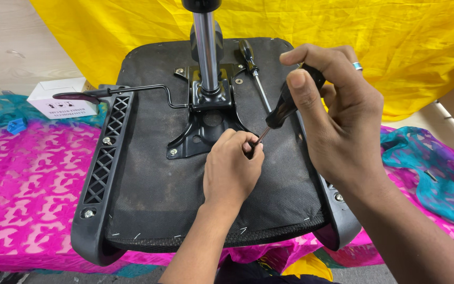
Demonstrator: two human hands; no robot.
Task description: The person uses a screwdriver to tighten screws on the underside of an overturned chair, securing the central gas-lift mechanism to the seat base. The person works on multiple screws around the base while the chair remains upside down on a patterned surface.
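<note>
Lay upside down on the pink patterned cloth point(22, 179), the office chair seat point(158, 194), mounting plate point(206, 123) and gas lift column point(205, 47) facing up for access. Right hand point(337, 126) closed around the black screwdriver handle point(290, 100), tilting it down-left. Left hand point(232, 168) pinched the shaft near its tip, seemingly steadying it just right of the plate. 1 spare screwdriver point(253, 68) rested beside the column.

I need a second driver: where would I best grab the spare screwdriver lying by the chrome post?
Grip the spare screwdriver by its dark handle at the far end, from the right. The chrome post crowds its left, and its thin shaft runs toward the right hand.
</note>
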